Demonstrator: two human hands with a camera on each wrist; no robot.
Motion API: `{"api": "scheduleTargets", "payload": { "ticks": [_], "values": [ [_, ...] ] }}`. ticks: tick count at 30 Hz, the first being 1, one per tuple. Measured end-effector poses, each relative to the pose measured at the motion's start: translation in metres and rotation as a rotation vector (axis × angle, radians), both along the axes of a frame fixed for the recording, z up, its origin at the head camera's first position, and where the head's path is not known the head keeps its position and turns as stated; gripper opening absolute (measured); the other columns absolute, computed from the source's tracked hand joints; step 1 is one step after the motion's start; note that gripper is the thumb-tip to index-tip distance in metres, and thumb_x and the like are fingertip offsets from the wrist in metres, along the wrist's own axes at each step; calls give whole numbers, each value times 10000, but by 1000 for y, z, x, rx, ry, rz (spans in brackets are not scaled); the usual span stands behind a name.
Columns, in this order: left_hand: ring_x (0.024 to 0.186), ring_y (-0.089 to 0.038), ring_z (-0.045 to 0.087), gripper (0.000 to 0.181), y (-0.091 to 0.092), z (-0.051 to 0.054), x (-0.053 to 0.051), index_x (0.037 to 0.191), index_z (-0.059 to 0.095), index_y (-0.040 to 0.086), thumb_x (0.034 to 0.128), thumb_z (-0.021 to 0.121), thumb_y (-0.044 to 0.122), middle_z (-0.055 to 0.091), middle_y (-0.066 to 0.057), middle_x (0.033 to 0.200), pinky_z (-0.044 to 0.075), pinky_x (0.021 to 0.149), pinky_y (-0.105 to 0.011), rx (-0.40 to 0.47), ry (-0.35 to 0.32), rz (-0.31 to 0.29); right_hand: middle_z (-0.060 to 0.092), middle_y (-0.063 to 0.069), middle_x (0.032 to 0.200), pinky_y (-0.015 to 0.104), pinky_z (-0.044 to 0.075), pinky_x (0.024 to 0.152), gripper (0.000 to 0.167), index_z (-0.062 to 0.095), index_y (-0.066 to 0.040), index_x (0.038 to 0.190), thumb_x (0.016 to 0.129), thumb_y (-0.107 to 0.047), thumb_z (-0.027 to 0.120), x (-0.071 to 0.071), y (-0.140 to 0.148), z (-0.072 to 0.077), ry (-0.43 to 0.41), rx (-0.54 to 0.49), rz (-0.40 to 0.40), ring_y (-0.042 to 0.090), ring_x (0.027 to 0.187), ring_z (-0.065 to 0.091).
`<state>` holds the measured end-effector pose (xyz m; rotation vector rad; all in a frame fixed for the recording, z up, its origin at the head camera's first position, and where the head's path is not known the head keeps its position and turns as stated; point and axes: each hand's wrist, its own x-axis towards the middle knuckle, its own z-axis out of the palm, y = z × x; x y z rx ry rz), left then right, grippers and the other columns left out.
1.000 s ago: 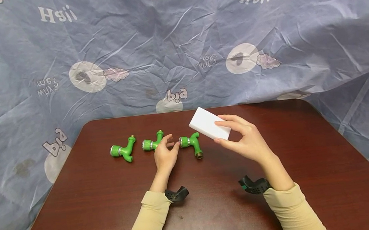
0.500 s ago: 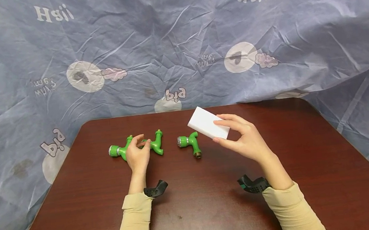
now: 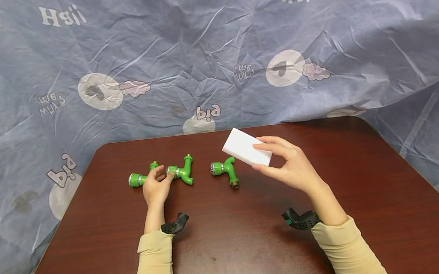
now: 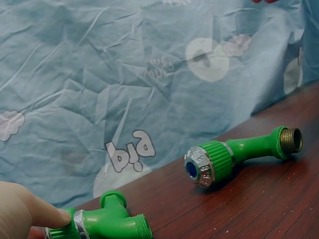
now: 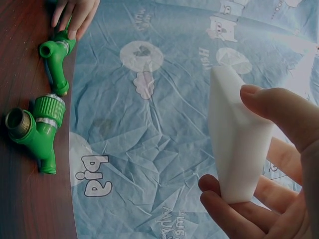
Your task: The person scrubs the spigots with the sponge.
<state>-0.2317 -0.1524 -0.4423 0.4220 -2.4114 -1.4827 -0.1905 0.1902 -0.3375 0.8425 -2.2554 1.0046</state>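
Three green taps lie in a row on the table. My left hand (image 3: 156, 188) is at the ribbed knob of the middle tap (image 3: 185, 172). Its thumb (image 4: 47, 214) touches the knob in the left wrist view, and fingers (image 5: 75, 20) lie across the knob in the right wrist view. The left tap (image 3: 135, 180) is partly hidden behind that hand. Off to the right, the right tap (image 3: 228, 169) lies with its brass thread toward me. My right hand (image 3: 291, 163) holds a plain white rectangular block (image 3: 246, 146) above the table, thumb on one side, fingers on the other.
The dark red-brown table (image 3: 229, 242) ends in front of a hanging blue-grey printed cloth (image 3: 212, 58). Both wrists carry black camera mounts, the left mount (image 3: 175, 224) and the right mount (image 3: 300, 218).
My left hand has moved left, from between the middle and right taps to the middle tap's knob end. My right hand still holds the white block in place.
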Motion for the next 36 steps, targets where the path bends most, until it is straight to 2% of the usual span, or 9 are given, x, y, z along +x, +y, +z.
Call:
{"api": "scheduleTargets", "payload": {
  "ticks": [11,15,19,26,31,36],
  "values": [
    [1172,-296,509,602,-4,-4,-2,1390,466,149,850,675,311,552,-116,1304,338,975,-494,-150,-52,-144,619,43,1175,184,407,851,429,709,-132,1082,674,-151,841,0,-1,1,6,4,8,197,1069,571],
    [1168,-307,505,595,-5,-6,-2,1393,463,151,855,677,284,552,-129,1296,346,968,-507,-181,-41,-175,620,45,1172,182,407,844,431,709,-129,1083,672,-141,840,0,0,0,9,6,10,197,1062,573],
    [1145,-303,520,569,-4,-8,-3,1375,486,144,860,680,287,574,-135,1261,355,961,-503,-202,-32,-180,619,39,1175,180,405,842,429,709,-132,1085,676,-144,839,0,0,0,3,10,8,191,1061,572],
    [1075,-283,564,516,-4,-11,-5,1304,559,136,827,721,246,600,-122,1198,388,922,-488,-192,23,-184,614,25,1190,188,406,857,435,708,-142,1093,681,-176,842,1,-1,0,-19,16,-1,182,1080,568],
    [1007,-287,592,447,-3,-10,-3,1214,606,121,795,751,185,615,-123,1144,436,861,-456,-149,68,-207,614,29,1189,189,406,859,436,708,-140,1094,680,-171,842,2,-1,1,-19,18,2,187,1080,569],
    [1020,-309,574,446,0,-8,-1,1211,588,88,801,745,166,597,-144,1185,455,850,-449,-110,85,-254,615,33,1188,186,405,861,434,708,-137,1093,681,-168,841,2,-1,2,-17,18,6,192,1082,568]
  ]
}}
